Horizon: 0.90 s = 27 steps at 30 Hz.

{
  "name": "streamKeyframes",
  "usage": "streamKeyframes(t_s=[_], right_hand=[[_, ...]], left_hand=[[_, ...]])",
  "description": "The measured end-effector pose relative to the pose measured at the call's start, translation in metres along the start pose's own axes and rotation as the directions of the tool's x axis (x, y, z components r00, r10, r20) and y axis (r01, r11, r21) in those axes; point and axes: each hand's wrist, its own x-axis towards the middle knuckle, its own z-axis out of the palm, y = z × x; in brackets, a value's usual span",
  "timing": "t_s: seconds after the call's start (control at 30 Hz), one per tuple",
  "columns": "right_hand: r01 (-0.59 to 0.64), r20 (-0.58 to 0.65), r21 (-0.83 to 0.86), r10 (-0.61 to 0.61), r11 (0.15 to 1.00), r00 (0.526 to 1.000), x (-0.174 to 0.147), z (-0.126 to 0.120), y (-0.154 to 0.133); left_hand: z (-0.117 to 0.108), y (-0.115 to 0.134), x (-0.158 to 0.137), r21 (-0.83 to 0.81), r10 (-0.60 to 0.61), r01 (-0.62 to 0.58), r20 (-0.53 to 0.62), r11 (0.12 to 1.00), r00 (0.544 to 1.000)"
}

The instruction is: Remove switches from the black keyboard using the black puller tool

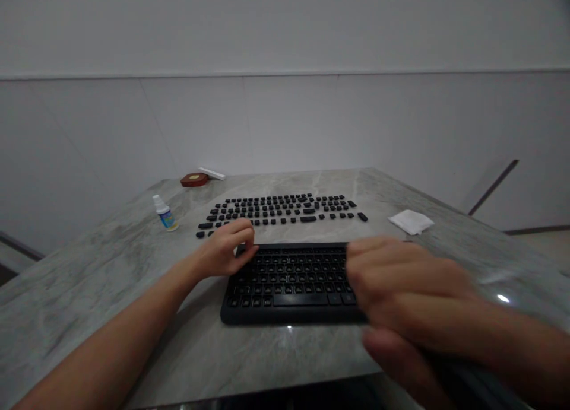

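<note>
A black keyboard base (298, 315) lies flat on the marble-patterned table, with a long space bar and most of its key positions bare of caps. At its back left corner, my left hand (229, 247) is closed, thumb and bent fingers at the edge. Over the right end, my right hand (401, 285) is curled into a fist and smeared by motion. Whatever it may hold is hidden; something dark shows below the wrist. Beyond the base, loose black keycaps (267, 209) are spread out in rows, laid like a keyboard.
A small spray bottle (165, 214) with a blue and yellow label stands at left. Behind it are a reddish-brown box (195, 180) and a thin white object (212, 173). A folded white cloth or tissue (410, 221) lies at right. The table (285, 359) ends near a pale wall.
</note>
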Motion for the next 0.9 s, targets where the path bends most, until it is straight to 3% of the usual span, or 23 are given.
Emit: streamKeyframes(t_s=[0.1, 0.27, 0.4, 0.63, 0.9], right_hand=[[0.156, -0.126, 0.036, -0.151, 0.987, 0.98, -0.001, 0.041, 0.039], [0.222, 0.088, -0.026, -0.219, 0.975, 0.972, -0.023, 0.082, 0.057], [0.235, 0.206, -0.042, -0.222, 0.971, 0.953, -0.026, 0.089, 0.049], [0.207, 0.294, -0.084, -0.174, 0.975, 0.94, -0.025, 0.089, 0.046], [0.151, 0.423, -0.077, -0.105, 0.985, 0.9, -0.025, 0.088, 0.041]], left_hand=[[0.001, 0.021, 0.006, -0.072, 0.076, -0.066, 0.136, 0.995, 0.988], [0.005, 0.031, 0.006, -0.144, 0.122, -0.09, 0.233, 0.985, 0.965], [0.006, 0.03, 0.004, -0.19, 0.122, -0.069, 0.284, 0.979, 0.951], [0.003, 0.037, 0.003, -0.251, 0.118, -0.021, 0.378, 0.968, 0.918], [0.008, 0.044, 0.005, -0.331, 0.107, 0.033, 0.394, 0.943, 0.913]])
